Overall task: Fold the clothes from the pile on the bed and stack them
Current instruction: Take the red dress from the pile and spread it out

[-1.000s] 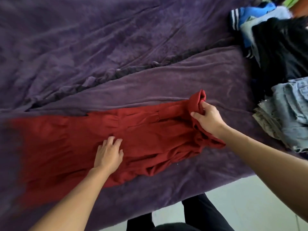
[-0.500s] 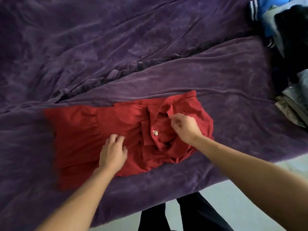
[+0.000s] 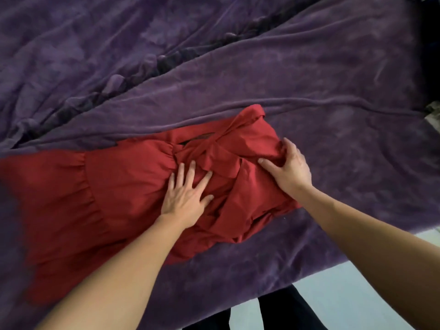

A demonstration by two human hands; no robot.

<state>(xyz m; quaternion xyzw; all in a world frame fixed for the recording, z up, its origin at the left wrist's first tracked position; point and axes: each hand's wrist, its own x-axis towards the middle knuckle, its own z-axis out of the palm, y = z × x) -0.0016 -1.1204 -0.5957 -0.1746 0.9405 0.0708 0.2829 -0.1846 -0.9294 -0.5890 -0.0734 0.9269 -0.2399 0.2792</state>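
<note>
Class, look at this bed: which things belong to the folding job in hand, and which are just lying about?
In the job: red dress; left hand pressing flat on it; right hand gripping its folded end.
Just there: purple blanket under the dress; pale floor beside the bed.

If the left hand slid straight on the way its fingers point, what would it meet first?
The folded-over top of the red dress, with its crossed straps, bunched just ahead of the left hand; beyond that, likely the purple blanket.
</note>
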